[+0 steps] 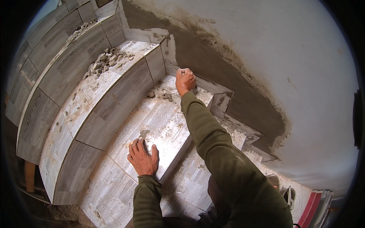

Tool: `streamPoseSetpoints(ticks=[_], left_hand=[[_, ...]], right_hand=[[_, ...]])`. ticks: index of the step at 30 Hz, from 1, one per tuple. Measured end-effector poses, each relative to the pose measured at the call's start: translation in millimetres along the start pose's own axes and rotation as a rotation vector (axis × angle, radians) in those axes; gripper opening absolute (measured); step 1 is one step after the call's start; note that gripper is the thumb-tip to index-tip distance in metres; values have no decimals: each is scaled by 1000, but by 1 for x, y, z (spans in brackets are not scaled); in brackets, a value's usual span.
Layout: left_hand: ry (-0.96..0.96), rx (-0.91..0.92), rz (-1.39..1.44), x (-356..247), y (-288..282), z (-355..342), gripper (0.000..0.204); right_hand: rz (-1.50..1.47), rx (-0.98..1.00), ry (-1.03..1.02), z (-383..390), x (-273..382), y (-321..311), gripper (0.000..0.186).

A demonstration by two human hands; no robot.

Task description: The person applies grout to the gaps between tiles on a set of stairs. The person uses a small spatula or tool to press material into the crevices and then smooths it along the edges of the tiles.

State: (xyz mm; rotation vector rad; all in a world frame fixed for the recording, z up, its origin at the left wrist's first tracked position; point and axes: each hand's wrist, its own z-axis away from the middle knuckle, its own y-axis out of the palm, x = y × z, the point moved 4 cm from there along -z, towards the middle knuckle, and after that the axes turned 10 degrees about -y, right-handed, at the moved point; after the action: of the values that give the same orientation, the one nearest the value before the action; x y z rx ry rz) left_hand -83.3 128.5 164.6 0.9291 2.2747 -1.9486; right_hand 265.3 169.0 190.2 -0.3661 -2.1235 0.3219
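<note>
Two hands: left hand flat, fingers spread on one tiled step; right hand fisted, contents unclear.

Two hands show, both the person's own: the left hand and the right hand, each coming out of one of two olive-green sleeves. Three tiled stair treads can be counted, with perhaps a fourth at the top left, where the rim blurs it. One heap of rubble lies there. One plastered wall.
</note>
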Motion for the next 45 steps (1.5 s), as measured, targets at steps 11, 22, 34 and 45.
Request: streamPoseSetpoints(ticks=[11,22,34,45], left_hand=[[-14,11,-25,-2,-1,1,55],[-26,14,-18,1,1,0,55],[-14,13,-18,1,1,0,54],[-20,16,-26,1,1,1,55]], right_hand=[[36,16,-5,0,-1,3,19],[1,-11,22,-1,-5,4,15],[67,-23,-18,0,-5,2,17],[99,-38,-81,1,-7,-5,18]])
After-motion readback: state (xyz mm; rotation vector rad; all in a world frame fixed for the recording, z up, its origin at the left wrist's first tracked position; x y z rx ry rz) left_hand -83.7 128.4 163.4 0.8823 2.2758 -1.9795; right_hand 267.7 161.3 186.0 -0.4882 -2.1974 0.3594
